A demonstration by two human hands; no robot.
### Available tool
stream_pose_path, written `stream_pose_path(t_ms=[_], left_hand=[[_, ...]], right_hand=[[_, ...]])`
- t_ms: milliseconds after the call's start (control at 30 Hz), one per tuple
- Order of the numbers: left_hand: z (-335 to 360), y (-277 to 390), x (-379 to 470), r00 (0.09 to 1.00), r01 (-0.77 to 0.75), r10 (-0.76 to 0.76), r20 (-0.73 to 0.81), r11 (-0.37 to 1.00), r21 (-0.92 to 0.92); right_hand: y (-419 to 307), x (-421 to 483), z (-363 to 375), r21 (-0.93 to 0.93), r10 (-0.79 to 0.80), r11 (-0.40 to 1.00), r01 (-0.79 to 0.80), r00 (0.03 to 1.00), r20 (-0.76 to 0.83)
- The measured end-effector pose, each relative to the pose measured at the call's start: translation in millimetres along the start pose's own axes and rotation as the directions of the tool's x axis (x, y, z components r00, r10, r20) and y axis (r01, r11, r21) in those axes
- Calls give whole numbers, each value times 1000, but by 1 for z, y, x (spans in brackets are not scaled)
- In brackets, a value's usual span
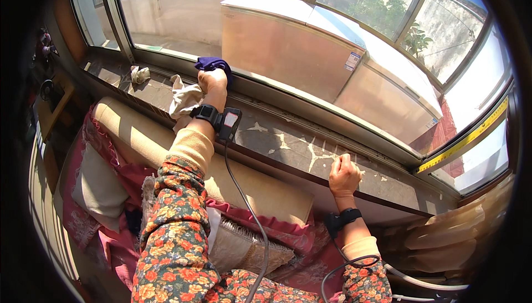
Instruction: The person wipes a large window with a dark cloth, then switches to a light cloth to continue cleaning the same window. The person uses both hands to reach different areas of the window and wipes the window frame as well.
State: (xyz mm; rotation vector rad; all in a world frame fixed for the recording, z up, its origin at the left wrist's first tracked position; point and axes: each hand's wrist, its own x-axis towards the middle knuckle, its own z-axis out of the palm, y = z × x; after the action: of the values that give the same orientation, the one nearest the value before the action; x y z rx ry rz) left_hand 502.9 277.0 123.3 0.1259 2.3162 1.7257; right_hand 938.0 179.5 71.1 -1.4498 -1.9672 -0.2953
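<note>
My left hand (213, 81) grips a dark purple cloth (216, 63) against the bottom rail of the metal window frame (266, 87). Beside my left wrist, a crumpled off-white cloth (185, 97) lies on the window sill (270, 137). A smaller crumpled cloth (140, 74) sits farther left on that sill. My right hand (345, 174) rests in a loose fist at the sill's front edge, near pale patches on its surface; whether anything small is inside the fist cannot be told. Both wrists wear black straps with cabled devices.
A sofa with a beige backrest (266, 191), pink covers and cushions (99, 182) stands below the sill. Cables hang from both wrists. Behind the glass are large chest freezers (286, 49). A yellow strip (465, 137) bearing writing runs along the right frame, above a curtain (449, 228).
</note>
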Motion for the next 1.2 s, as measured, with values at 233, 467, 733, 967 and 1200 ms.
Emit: stream_pose_path(t_ms=[233, 467, 733, 967, 1200], left_hand=[[30, -10, -98, 985, 5, 25, 168, 985, -174], [80, -14, -247, 736, 466, -275, 618, 869, -168], [67, -10, -175, 749, 379, -184, 637, 907, -182], [-8, 16, -89, 852, 469, -212, 478, 715, -519], [-46, 16, -31, 944, 268, -161, 287, 883, -385]], right_hand=[[-3, 2, -1, -12, 26, 1000, -26, 1000, 6], [-3, 2, -1, 1, 43, 999, -43, 999, 14], [2, -1, 2, 12, 14, 1000, -14, 1000, 21], [1, 2, -2, 18, 42, 999, -44, 997, 63], [-85, 14, 28, 168, 57, 982, -86, 984, 168]])
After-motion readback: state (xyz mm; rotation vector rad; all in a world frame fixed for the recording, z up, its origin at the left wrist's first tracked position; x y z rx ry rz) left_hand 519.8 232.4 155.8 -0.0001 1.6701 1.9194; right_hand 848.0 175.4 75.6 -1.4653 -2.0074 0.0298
